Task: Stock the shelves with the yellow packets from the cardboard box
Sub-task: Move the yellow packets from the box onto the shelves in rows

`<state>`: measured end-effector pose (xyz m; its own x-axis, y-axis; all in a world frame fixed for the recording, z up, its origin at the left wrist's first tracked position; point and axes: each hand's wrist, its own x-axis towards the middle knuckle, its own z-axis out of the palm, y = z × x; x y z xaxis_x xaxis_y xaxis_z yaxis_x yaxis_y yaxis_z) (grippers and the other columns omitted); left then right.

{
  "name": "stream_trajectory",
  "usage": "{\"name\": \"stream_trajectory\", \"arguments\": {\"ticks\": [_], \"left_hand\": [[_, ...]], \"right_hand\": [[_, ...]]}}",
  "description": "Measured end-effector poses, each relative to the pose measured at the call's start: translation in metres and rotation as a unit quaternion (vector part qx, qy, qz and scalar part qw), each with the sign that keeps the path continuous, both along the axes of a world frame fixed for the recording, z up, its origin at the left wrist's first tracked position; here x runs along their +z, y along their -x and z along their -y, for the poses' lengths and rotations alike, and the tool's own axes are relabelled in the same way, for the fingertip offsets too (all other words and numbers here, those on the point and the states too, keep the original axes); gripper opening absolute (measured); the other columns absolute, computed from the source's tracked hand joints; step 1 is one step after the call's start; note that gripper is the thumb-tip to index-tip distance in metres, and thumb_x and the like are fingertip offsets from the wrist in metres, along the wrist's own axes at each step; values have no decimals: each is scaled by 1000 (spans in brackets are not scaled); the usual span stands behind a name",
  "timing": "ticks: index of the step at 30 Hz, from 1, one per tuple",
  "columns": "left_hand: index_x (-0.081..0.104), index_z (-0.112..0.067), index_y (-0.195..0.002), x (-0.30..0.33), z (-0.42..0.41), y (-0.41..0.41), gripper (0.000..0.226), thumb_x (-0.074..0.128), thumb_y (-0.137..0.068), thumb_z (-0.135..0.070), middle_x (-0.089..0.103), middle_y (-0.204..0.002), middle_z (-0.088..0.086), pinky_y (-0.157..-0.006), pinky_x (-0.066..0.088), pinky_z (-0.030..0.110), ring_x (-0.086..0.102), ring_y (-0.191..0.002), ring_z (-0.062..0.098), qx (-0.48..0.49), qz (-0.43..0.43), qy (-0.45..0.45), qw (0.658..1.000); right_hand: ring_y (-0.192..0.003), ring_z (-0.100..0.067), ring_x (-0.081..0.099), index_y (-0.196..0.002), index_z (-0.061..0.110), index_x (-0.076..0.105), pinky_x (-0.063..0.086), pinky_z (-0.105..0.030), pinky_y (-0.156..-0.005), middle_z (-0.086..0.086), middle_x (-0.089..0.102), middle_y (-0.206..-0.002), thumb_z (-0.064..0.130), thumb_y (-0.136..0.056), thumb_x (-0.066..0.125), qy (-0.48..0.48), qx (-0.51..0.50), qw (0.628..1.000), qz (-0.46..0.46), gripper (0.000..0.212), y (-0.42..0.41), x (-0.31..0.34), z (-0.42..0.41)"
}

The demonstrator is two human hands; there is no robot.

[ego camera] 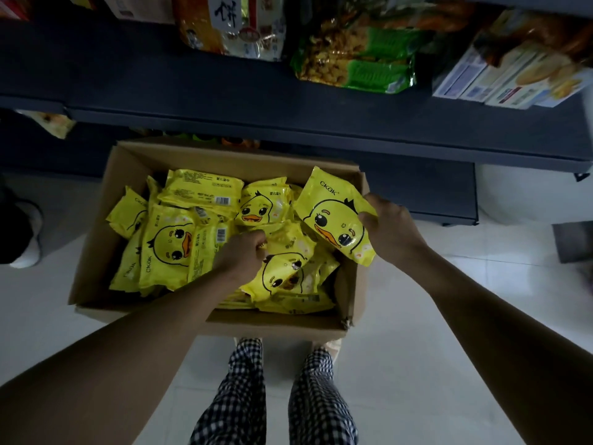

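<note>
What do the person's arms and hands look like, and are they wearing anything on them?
Both arms are bare right up to the picture's edge, with no sleeves in sight. The left hand and right hand wear no gloves, and no rings, watch or bracelet show. Below, the legs wear black-and-white checked trousers.

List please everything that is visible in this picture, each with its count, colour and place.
cardboard box: one, brown, open, on the floor before the shelves
yellow packets: many, exact count unclear, yellow with a duck face, piled in the box
lifted packet: one, yellow, above the box's right edge
shelves: dark blue, across the top
green snack bags: count unclear, green and yellow, on the shelf, centre
pale boxes: several, white and blue, on the shelf, right
floor: light tiles
checked trousers: black and white, bottom centre
left hand: curled on a packet in the pile
right hand: holds the lifted packet
</note>
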<state>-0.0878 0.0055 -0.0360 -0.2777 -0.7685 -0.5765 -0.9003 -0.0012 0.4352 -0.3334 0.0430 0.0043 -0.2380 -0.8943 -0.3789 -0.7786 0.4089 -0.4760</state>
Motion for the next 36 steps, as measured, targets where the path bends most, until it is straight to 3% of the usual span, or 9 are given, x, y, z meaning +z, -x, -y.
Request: {"name": "stream_trajectory", "arguments": {"ticks": [2,4,8,12,15,21,29,33,36], "left_hand": [[60,-9,-111,19,8,4,19,54,-94,-17,65,-109,15,-65,45,31,58,-78,29,26,-17,19,999],[58,-8,-119,42,16,10,25,53,-96,-18,62,-118,15,-73,50,38,61,-89,33,40,-21,43,998],[56,-4,-110,95,26,26,19,48,-97,-17,61,-109,18,-70,45,38,58,-90,38,38,-22,92,995],[55,-8,-117,161,32,49,23,47,-98,-18,61,-115,16,-82,50,45,58,-99,36,40,-28,152,987],[55,-9,-115,215,37,64,20,46,-98,-17,62,-115,15,-83,50,46,58,-101,35,23,-34,200,979],[52,-15,-123,317,49,83,26,42,-99,-20,61,-120,9,-86,49,46,58,-107,30,-28,-41,291,955],[53,-21,-107,426,71,115,14,42,-99,-19,61,-98,2,-74,48,38,58,-85,23,-81,-62,377,921],[54,-21,-106,473,77,130,14,43,-98,-18,60,-89,1,-62,43,32,54,-72,18,-120,-72,401,905],[53,-24,-103,508,75,143,13,44,-98,-18,56,-83,-3,-59,41,30,52,-66,15,-143,-94,426,888]], "right_hand": [[-77,-31,49,-124,11,49,36,-31,-65,-16,57,-93,17,-96,42,18,2,1000,2,29,9,19,3],[-74,-32,48,-116,11,52,36,-31,-63,-12,54,-85,16,-95,42,40,3,999,7,23,20,39,6],[-82,-36,52,-107,11,54,46,-40,-71,-17,59,-88,14,-93,44,83,10,996,5,17,44,87,11],[-74,-29,50,-104,11,56,43,-35,-66,-9,54,-82,13,-94,46,121,24,992,16,14,65,150,13],[-72,-29,52,-105,12,57,37,-29,-63,-10,56,-83,12,-95,45,151,33,988,4,16,79,202,14],[-70,-26,53,-87,11,52,37,-32,-58,-11,59,-80,10,-95,44,219,36,975,-13,11,102,305,13],[-74,-29,53,-87,3,54,36,-31,-62,-13,58,-80,7,-93,44,300,8,951,-78,12,120,422,0],[-66,-19,49,-80,10,52,34,-12,-52,-5,54,-72,6,-92,44,336,-28,934,-117,15,132,465,-16],[-66,-24,49,-85,7,55,34,-23,-47,-1,52,-68,7,-92,45,366,-56,918,-143,13,144,496,-29]]}}
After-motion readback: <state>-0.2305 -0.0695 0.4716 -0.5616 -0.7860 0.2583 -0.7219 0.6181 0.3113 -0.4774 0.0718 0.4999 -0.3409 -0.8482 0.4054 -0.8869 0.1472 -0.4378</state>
